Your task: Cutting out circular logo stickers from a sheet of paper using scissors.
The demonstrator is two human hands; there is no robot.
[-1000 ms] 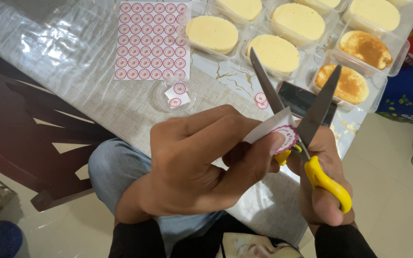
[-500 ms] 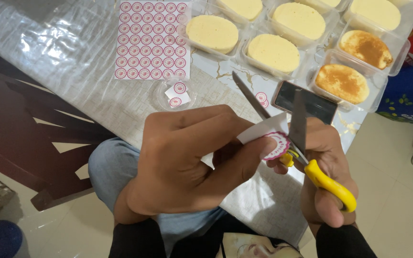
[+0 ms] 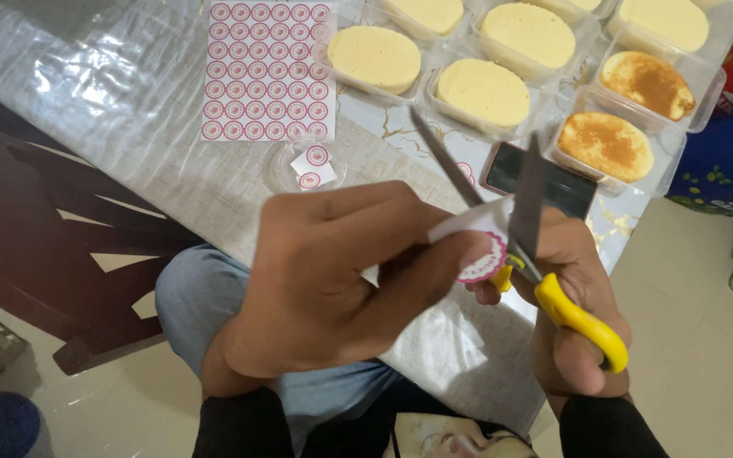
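Head view: both hands near the phone.
Left hand (image 3: 332, 280): fingers pinch small white paper piece with round pink sticker (image 3: 478, 254); thin, floppy, hold close to cut.
Right hand (image 3: 574, 331): fingers closed around yellow-handled steel scissors (image 3: 536, 254), blades partly apart.
Landmark: black flat phone (image 3: 553, 182), just beyond the blades.

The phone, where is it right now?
In the head view the phone lies right of centre on the table, behind the scissors, just below the browned cake tray.
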